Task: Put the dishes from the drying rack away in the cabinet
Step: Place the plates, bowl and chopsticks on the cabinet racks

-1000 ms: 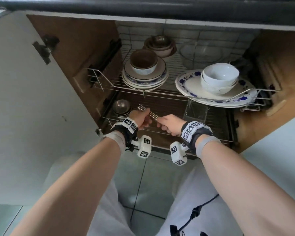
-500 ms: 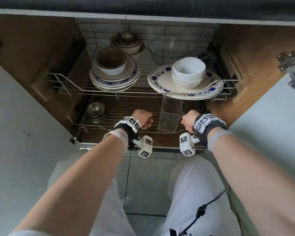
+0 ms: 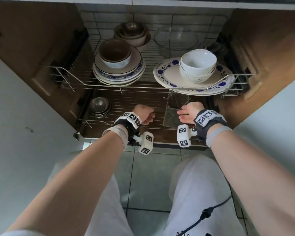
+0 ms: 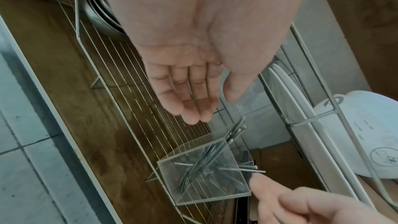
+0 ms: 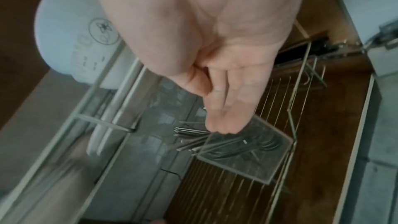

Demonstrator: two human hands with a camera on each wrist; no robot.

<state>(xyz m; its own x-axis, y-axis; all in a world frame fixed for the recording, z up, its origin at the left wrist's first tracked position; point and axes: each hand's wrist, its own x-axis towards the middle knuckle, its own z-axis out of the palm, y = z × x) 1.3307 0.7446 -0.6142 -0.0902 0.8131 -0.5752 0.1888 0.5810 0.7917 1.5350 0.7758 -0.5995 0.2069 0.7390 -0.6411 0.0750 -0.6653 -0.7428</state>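
Note:
In the head view the open cabinet holds two wire racks. On the lower rack stands a clear square holder with metal cutlery leaning inside it. My left hand hovers just left of the holder, fingers relaxed and empty. Over the holder's right edge hangs my right hand; in the right wrist view its fingers are straight above the cutlery handles and grip nothing. The holder is blurred there.
Stacked steel bowls sit at the lower rack's left. The upper rack carries a plate stack with a brown bowl, white bowls on a blue-flowered platter, a glass bowl and brown bowls. Doors stand open either side.
A second ago both hands held a bundle of metal cutlery over the lower rack. It now stands in the clear holder, and both hands are empty beside it.

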